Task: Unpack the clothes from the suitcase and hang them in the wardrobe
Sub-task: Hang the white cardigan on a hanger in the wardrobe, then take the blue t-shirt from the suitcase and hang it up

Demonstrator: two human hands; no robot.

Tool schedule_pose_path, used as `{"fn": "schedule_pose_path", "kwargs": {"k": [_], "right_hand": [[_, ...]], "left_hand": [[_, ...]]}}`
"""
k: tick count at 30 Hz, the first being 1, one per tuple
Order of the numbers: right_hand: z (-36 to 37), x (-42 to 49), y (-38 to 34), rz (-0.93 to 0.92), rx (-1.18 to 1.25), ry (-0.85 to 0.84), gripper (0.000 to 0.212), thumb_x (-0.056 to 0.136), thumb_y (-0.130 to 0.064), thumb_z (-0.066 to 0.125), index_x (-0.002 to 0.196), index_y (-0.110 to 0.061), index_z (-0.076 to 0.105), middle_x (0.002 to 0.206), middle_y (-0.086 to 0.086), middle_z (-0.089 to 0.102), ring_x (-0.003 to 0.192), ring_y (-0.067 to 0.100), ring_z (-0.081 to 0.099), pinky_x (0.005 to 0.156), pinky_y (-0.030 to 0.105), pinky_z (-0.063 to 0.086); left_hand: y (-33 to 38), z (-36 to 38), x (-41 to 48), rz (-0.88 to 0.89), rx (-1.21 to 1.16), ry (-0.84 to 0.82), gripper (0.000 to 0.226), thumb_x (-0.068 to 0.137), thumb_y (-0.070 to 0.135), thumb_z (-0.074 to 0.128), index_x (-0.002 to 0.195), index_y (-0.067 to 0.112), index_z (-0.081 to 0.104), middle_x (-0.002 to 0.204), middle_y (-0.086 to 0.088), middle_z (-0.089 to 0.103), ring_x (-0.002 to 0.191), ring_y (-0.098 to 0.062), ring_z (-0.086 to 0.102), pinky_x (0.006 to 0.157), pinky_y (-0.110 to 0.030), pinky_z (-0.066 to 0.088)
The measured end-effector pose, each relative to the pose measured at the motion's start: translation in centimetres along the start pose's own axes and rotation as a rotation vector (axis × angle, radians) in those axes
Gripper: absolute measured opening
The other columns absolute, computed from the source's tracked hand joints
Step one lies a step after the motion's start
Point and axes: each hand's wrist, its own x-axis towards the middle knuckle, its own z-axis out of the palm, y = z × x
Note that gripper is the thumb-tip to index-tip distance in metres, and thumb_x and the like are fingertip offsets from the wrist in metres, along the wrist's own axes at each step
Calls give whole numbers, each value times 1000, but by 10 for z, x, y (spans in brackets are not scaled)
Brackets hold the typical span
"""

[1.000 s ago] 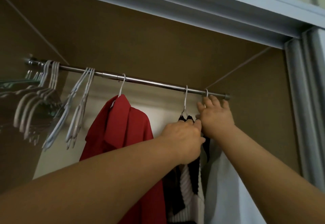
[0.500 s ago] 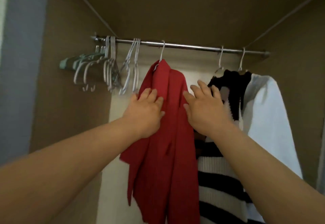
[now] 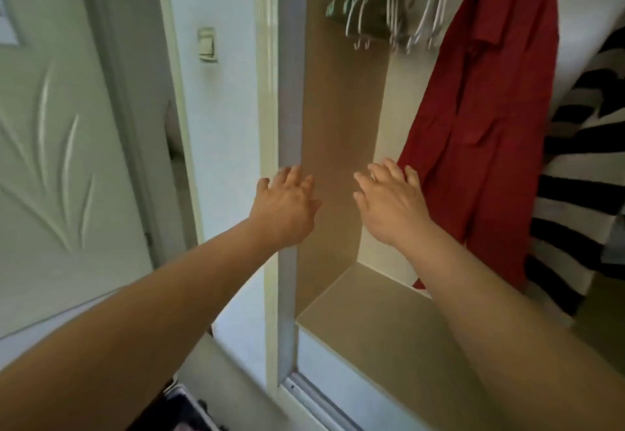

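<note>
Hands are both empty: your left hand (image 3: 285, 207) and right hand (image 3: 389, 204) are held out in front, fingers straight and spread, gripping nothing. Right hand sits just beside the lower left edge of the red garment (image 3: 483, 119); can't tell if the little finger touches the cloth. Left hand overlaps the frame post (image 3: 287, 92) at the left side of the wardrobe (image 3: 338, 126); contact is unclear there too.

Red garment hangs full length inside the wardrobe, directly left of the striped garment (image 3: 581, 177), which runs off the right edge of view. Rail is out of shot above. Red hem ends close to the back edge of the bottom ledge (image 3: 372, 322), so it looks to hang free, not bunched.

Empty hangers (image 3: 395, 8) cluster at the wardrobe's upper left, against the side wall. My read: spares parked there so hung pieces get the run to the right.

A dark corner at the bottom edge of view, under your left forearm, is likely the suitcase (image 3: 182, 410); too little shows to see the contents.

Door (image 3: 50, 126) and wall switch (image 3: 207, 45) are left of the frame post.

Judgement: two pieces up, hands free, so you're between garments. Next needs another piece from the suitcase plus a hanger from the left cluster.
</note>
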Motion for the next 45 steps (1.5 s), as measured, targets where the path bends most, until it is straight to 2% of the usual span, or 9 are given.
{"fn": "schedule_pose_path", "kwargs": {"k": [6, 9, 13, 16, 24, 26, 32, 38, 45], "right_hand": [[43, -21, -102, -211, 135, -158, 44, 101, -30, 29, 143, -20, 33, 154, 5, 25, 146, 25, 8, 117, 49, 7], [73, -23, -157, -324, 157, -206, 43, 101, -31, 27, 142, -21, 34, 153, 4, 27, 145, 24, 12, 115, 49, 12], [108, -29, -235, -438, 219, -308, 43, 101, -31, 26, 142, -20, 35, 153, 4, 28, 145, 24, 12, 115, 48, 8], [141, -32, -305, -541, 241, -361, 41, 101, -30, 28, 140, -20, 38, 149, 4, 33, 144, 24, 15, 114, 47, 10], [235, -30, -450, -664, 267, -539, 39, 100, -31, 30, 136, -20, 42, 143, 3, 40, 137, 24, 25, 110, 46, 21], [264, -30, -478, -674, 275, -586, 41, 100, -32, 31, 139, -21, 39, 145, 2, 38, 140, 24, 23, 110, 45, 20], [357, -39, -525, -718, 232, -760, 42, 101, -33, 33, 141, -22, 37, 147, 0, 36, 142, 22, 20, 115, 47, 16], [463, -33, -547, -780, 163, -876, 41, 100, -32, 33, 139, -22, 41, 145, 1, 39, 141, 22, 24, 115, 47, 19], [630, -54, -570, -881, 42, -990, 43, 96, -25, 40, 138, -20, 41, 142, 4, 41, 135, 24, 31, 114, 43, 20]], "left_hand": [[-83, 23, -88, -239, 12, -145, 54, 100, 40, 26, 148, 18, 18, 158, -7, 10, 145, -26, 8, 114, -47, 17], [-123, 35, -127, -380, 23, -210, 52, 100, 39, 27, 147, 19, 21, 157, -7, 14, 145, -25, 10, 113, -46, 19], [-181, 51, -179, -496, 33, -245, 50, 99, 39, 30, 144, 17, 27, 153, -7, 22, 142, -24, 16, 111, -45, 20], [-237, 71, -222, -587, 27, -307, 53, 99, 38, 29, 147, 17, 21, 156, -7, 14, 144, -25, 10, 114, -46, 17], [-369, 139, -297, -773, 8, -455, 51, 99, 39, 30, 145, 16, 25, 154, -7, 18, 142, -26, 13, 113, -47, 20], [-397, 159, -313, -825, -7, -492, 52, 99, 39, 30, 146, 17, 24, 155, -7, 17, 143, -27, 11, 114, -47, 19], [-444, 232, -354, -996, -82, -602, 52, 99, 38, 31, 146, 19, 23, 156, -6, 16, 144, -25, 10, 114, -46, 17], [-456, 314, -380, -1184, -189, -627, 50, 100, 35, 31, 146, 19, 23, 156, -5, 17, 144, -24, 10, 114, -45, 17], [-463, 465, -398, -1316, -345, -606, 49, 100, 33, 31, 146, 18, 25, 156, -5, 17, 144, -23, 11, 114, -44, 18]]}}
